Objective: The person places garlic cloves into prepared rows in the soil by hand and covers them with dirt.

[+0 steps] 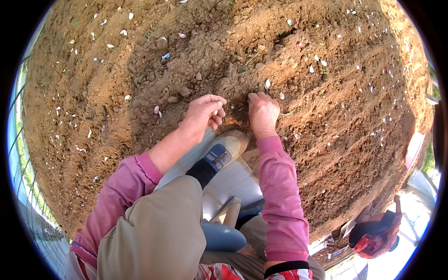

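Observation:
My left hand (206, 112) is curled above the brown soil, with a small pale clove, apparently garlic, showing between thumb and fingers. To its right, my right hand (263, 110) reaches down with its fingertips at the soil; whether they hold anything is hidden. A white garlic clove (267, 84) lies just beyond the right fingers, and a pinkish clove (281, 95) rests close beside them. Farther left, a pink clove (156, 110) lies on the ground. Many more cloves are scattered over the loose soil (210, 52) on both sides.
A shoe (229, 147) rests on a grey board (231, 185) just below my hands. Another person (376, 231) is at the lower right. A pale pink container (414, 150) sits at the soil's right edge. Wire fencing (26, 154) runs along the far left.

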The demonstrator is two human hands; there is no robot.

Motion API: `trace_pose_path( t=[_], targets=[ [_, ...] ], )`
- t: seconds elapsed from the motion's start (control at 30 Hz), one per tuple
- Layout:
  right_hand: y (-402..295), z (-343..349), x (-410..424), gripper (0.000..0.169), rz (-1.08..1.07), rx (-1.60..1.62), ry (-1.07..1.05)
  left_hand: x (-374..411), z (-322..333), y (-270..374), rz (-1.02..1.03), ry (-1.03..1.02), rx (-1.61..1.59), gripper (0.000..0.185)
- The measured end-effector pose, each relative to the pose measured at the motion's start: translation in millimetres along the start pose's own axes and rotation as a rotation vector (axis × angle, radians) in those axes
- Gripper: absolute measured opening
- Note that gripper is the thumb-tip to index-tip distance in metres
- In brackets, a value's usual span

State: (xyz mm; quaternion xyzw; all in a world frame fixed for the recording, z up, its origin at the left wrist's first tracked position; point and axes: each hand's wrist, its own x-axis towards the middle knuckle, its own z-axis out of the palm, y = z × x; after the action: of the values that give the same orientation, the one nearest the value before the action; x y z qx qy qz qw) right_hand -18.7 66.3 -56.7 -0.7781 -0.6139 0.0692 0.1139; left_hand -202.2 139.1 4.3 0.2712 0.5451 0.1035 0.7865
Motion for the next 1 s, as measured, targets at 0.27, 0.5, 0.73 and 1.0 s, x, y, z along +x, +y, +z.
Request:
trace_pose_path(
  t=[0.27,0.5,0.73,1.0],
  targets=[
    [4.5,-33.9,12.2,0.018,0.204,0.159,0.039,-1.1,-2.2,-5.5,0.002,0.008,-0.028,0.014],
    [28.1,-27.7,47.2,0.014,0.177,-0.091,-0.067,3.8,6.9,-1.8,0.010,0.015,0.007,0.015],
    [15.7,-21.3,19.3,0.007,0.067,0.024,0.033,7.1,11.5,-3.8,-0.004,0.012,0.004,0.014],
    [46.9,-51.4,0.3,0.006,0.294,0.126,0.232,6.3,-1.0,-6.0,0.010,0.024,0.023,0.014]
  ],
)
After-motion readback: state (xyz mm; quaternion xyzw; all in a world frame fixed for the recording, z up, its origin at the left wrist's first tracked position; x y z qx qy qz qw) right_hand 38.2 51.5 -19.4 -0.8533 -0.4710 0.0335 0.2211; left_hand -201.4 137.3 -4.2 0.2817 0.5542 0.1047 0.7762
